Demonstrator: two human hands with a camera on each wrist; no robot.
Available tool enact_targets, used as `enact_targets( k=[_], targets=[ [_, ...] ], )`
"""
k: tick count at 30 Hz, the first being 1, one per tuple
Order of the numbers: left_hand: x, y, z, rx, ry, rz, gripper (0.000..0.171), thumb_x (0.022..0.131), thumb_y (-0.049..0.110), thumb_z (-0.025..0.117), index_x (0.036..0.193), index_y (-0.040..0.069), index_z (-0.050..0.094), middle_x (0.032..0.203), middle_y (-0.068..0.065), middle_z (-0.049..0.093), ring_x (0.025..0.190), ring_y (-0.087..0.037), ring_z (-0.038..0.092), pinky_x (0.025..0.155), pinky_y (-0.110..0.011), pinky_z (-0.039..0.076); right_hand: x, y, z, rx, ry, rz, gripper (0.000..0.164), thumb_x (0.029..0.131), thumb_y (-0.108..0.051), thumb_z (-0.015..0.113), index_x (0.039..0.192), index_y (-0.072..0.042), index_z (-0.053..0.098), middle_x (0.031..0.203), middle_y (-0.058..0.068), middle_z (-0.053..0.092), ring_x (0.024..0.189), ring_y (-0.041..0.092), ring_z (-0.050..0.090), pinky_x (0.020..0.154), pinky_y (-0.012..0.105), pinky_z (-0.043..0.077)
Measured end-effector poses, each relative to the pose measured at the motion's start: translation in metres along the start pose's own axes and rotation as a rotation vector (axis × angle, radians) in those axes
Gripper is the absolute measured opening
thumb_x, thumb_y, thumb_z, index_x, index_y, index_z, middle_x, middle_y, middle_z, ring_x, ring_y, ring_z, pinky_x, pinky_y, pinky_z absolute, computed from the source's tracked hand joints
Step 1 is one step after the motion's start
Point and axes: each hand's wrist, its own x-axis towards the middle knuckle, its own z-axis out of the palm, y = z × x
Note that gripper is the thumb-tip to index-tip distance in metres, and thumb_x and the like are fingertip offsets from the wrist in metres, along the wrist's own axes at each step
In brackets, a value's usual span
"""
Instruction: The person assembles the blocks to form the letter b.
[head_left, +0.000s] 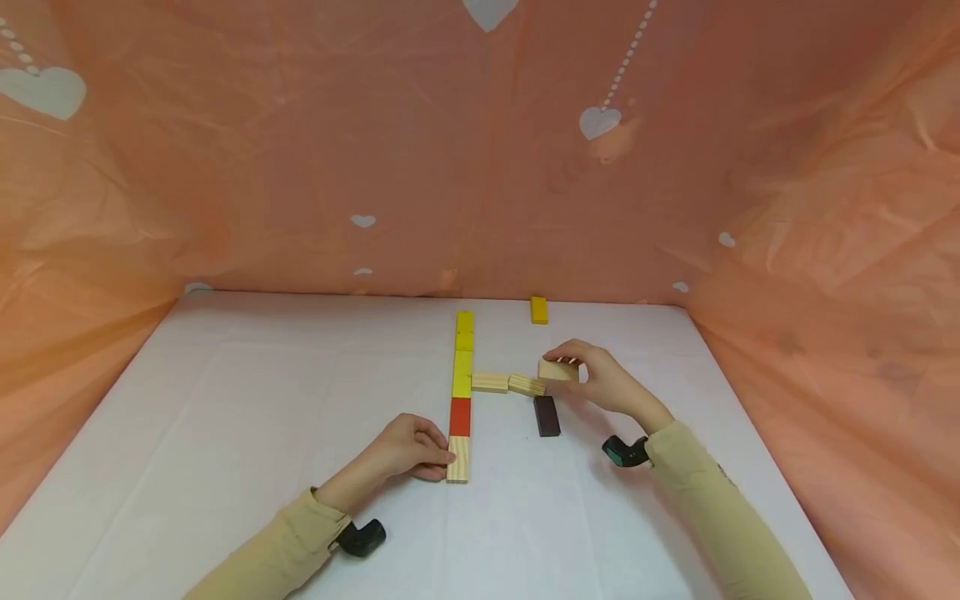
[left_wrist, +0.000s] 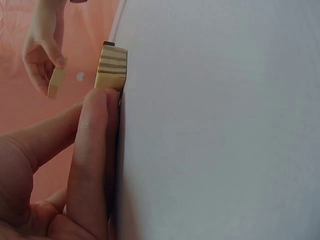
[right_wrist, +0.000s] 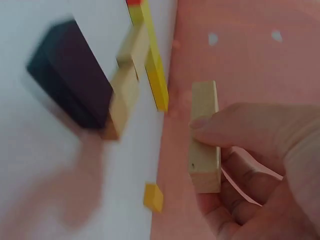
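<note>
My right hand [head_left: 603,379] pinches a plain wooden block [right_wrist: 204,135] between thumb and fingers, lifted above the table. Below it, two plain wooden blocks lie end to end, the left one [head_left: 490,383] meeting the column and the right one [head_left: 527,385] slightly angled. A dark block [head_left: 547,416] lies just in front of the angled one. My left hand [head_left: 408,447] rests at the left side of the column's nearest block [head_left: 458,460], fingertips touching it. Beyond that block, the column continues with a red block [head_left: 461,417] and yellow blocks [head_left: 462,372].
A separate yellow block [head_left: 539,310] lies near the table's back edge. White cloth covers the table [head_left: 225,417]. An orange curtain [head_left: 420,150] with white hearts stands behind and along both sides.
</note>
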Motion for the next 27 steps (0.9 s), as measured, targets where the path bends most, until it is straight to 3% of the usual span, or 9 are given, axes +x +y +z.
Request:
enact_targets(
  k=[5, 17, 21, 27],
  targets=[
    [-0.001, 0.003, 0.0, 0.002, 0.008, -0.007, 0.023, 0.079, 0.0, 0.076, 0.093, -0.007, 0.06, 0.068, -0.01, 0.063, 0.056, -0.015, 0.065, 0.058, -0.028, 0.059, -0.008, -0.011, 0.019, 0.041, -0.058, -0.059, 0.042, 0.077, 0.011, 0.07, 0.116, -0.003, 0.063, 0.11, 0.004, 0.061, 0.094, 0.018, 0.054, 0.082, 0.034, 0.05],
    [-0.002, 0.006, 0.0, -0.01, 0.002, -0.011, 0.023, 0.078, -0.001, 0.076, 0.092, -0.007, 0.058, 0.066, -0.009, 0.063, 0.056, -0.014, 0.064, 0.058, -0.029, 0.059, -0.019, -0.037, 0.056, 0.027, -0.136, -0.076, 0.038, 0.08, 0.003, 0.073, 0.115, -0.009, 0.063, 0.115, -0.001, 0.061, 0.104, 0.016, 0.054, 0.09, 0.032, 0.05],
    [-0.003, 0.006, 0.001, 0.007, 0.006, -0.015, 0.023, 0.078, 0.001, 0.077, 0.091, -0.006, 0.059, 0.066, -0.009, 0.062, 0.056, -0.014, 0.064, 0.058, -0.028, 0.059, -0.022, -0.041, 0.069, 0.074, -0.168, -0.108, 0.037, 0.081, 0.003, 0.073, 0.115, -0.008, 0.063, 0.113, -0.003, 0.062, 0.104, 0.015, 0.055, 0.09, 0.031, 0.05],
    [-0.003, 0.006, 0.002, 0.009, 0.006, -0.013, 0.023, 0.079, 0.001, 0.077, 0.091, -0.006, 0.059, 0.066, -0.009, 0.063, 0.056, -0.014, 0.065, 0.058, -0.028, 0.059, -0.025, -0.044, 0.083, 0.108, -0.233, -0.077, 0.036, 0.082, 0.002, 0.071, 0.115, -0.01, 0.063, 0.113, -0.006, 0.06, 0.102, 0.009, 0.053, 0.091, 0.026, 0.048]
  ],
)
